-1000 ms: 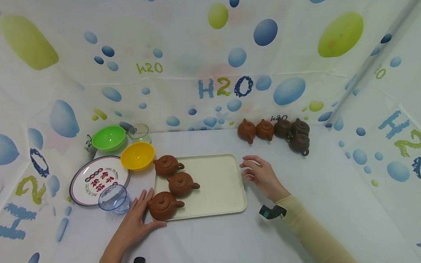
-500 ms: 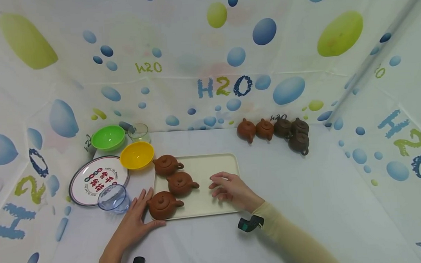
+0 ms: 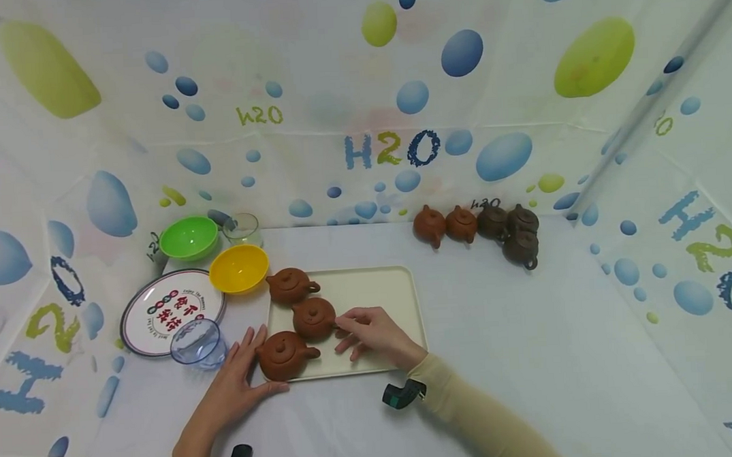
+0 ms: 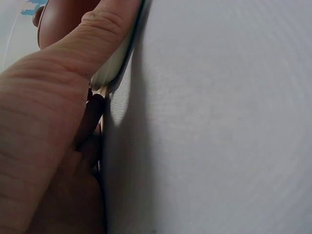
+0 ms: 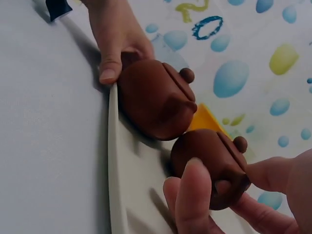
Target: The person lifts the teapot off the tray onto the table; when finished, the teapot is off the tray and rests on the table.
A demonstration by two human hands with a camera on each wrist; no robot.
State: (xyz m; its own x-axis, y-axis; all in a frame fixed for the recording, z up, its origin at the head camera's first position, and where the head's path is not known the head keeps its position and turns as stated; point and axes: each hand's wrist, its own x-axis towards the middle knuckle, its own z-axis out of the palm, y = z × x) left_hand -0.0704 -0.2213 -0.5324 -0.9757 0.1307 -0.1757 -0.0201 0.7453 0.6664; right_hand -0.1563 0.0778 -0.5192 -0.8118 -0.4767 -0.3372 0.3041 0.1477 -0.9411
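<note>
A cream tray (image 3: 375, 289) lies on the white table and carries three reddish-brown teapots in a row at its left end: far (image 3: 291, 286), middle (image 3: 313, 317) and near (image 3: 282, 355). My left hand (image 3: 234, 387) rests flat at the tray's near left corner, thumb (image 4: 73, 63) along the rim (image 4: 114, 63), fingers beside the near teapot (image 5: 151, 102). My right hand (image 3: 353, 329) is over the tray, and its fingertips (image 5: 192, 187) pinch the spout end of the middle teapot (image 5: 204, 156).
Several more teapots stand at the back right, two reddish (image 3: 445, 225) and three dark (image 3: 516, 232). Left of the tray are a yellow bowl (image 3: 239, 268), a green bowl (image 3: 188, 237), a glass (image 3: 241, 228), a printed plate (image 3: 172, 312) and a clear blue bowl (image 3: 198, 343). Patterned sheets wall the table.
My right hand has moved left from beside the tray's right edge, across the tray, to the middle teapot's spout. The left hand and the teapots have stayed put.
</note>
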